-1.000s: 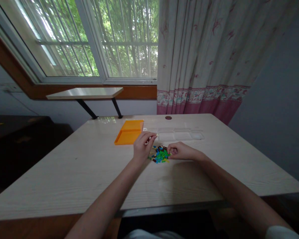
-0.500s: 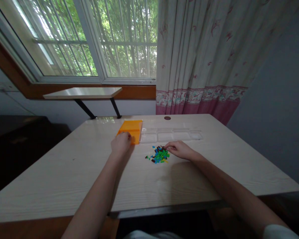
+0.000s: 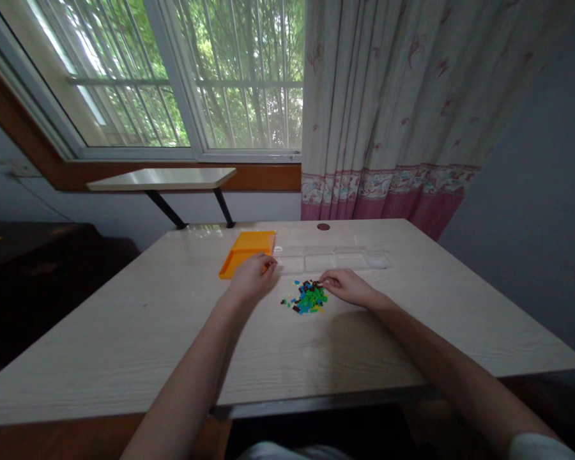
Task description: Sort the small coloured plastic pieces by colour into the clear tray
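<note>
A heap of small green, blue, brown and yellow building bricks (image 3: pixel 311 298) lies on the table. My right hand (image 3: pixel 347 285) is at its far right edge, thumb and fingertips pinched together among the brown bricks; what they hold is too small to make out. My left hand (image 3: pixel 255 276) hovers by the near right corner of an open orange plastic box (image 3: pixel 253 239), fingers curled. Whatever its fingertips hold, if anything, is hidden. Just right of the box is a clear plastic tray with compartments (image 3: pixel 319 262), beyond the heap.
The pale wooden table (image 3: pixel 172 345) has a raised shelf (image 3: pixel 165 179) on black legs at its back left. A round brown cable hole (image 3: pixel 322 227) sits near the back edge. Behind stand a barred window and a patterned curtain (image 3: pixel 388 185).
My left hand has moved right, from over the orange box's near part to the gap between box and heap. My right hand has stayed at the bricks.
</note>
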{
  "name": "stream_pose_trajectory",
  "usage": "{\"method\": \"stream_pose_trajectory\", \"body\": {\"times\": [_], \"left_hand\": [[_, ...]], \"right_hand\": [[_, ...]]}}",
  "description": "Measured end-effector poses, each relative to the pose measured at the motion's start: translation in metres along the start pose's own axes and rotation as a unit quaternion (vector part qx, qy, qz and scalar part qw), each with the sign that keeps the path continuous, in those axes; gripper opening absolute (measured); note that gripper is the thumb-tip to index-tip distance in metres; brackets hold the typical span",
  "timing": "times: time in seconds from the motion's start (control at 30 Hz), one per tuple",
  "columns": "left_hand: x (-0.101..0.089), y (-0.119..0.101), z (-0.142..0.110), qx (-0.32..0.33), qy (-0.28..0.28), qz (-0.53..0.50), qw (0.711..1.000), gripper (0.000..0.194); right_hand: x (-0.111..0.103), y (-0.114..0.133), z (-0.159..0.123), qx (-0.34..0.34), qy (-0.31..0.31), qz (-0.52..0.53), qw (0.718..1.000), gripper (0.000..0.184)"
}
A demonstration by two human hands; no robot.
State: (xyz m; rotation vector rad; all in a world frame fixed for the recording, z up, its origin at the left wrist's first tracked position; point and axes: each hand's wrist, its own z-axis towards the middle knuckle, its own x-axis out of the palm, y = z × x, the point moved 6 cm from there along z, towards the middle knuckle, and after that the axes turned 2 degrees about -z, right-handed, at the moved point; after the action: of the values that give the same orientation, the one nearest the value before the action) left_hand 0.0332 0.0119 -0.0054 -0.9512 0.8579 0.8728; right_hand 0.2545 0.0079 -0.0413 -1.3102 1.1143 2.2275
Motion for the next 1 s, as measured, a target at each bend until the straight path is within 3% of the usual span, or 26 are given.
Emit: {"method": "stream_pose_trajectory", "body": {"times": [0.1, 0.23, 0.5, 0.7, 1.0], "left_hand": [[0.016, -0.026, -0.005, 0.073, 0.067, -0.022, 0.995, 0.027], [0.033, -0.045, -0.012, 0.134, 0.119, -0.015, 0.984, 0.027], [0.048, -0.053, -0.017, 0.164, 0.134, 0.010, 0.977, 0.035], [0.049, -0.055, -0.018, 0.179, 0.145, -0.007, 0.973, 0.032], [0.049, -0.058, -0.016, 0.175, 0.143, -0.039, 0.973, 0.029]], "right_hand": [[0.000, 0.000, 0.000, -0.002, 0.000, -0.006, 1.000, 0.022], [0.002, -0.001, 0.000, 0.003, 0.006, -0.014, 1.000, 0.026], [0.006, 0.001, 0.001, 0.009, 0.041, -0.035, 0.999, 0.029], [0.006, 0.002, -0.001, 0.002, 0.052, -0.033, 0.998, 0.029], [0.006, 0.009, 0.001, -0.045, 0.008, -0.025, 0.999, 0.029]]}}
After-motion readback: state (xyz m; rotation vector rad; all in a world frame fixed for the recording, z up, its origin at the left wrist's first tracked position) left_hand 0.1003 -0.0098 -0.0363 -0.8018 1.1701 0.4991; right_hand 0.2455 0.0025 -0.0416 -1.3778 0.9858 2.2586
